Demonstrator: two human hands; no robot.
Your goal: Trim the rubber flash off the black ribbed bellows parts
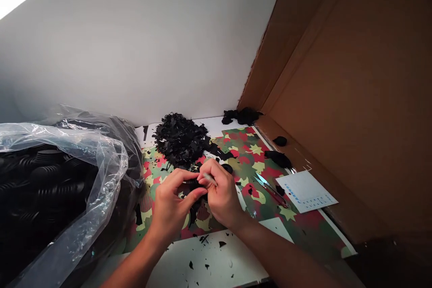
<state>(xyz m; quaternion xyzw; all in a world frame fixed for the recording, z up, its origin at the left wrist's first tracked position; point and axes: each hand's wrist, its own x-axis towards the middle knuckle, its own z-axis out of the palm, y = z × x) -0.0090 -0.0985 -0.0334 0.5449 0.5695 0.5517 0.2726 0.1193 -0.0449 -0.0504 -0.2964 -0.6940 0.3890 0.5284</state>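
Forearms point(143, 254) point(261, 243) foremost; hands point(170, 195) point(221, 193) pinch a black piece point(193, 185), long axis unclear, and slanting pale tool point(210, 179)

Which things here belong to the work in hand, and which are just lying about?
In use, it seems:
- black piece in left hand
- slim pale tool in right hand
- bagged ribbed black parts
- black scrap heap

Apparently just lying about:
- scissors
- printed card
- black lumps by the cardboard
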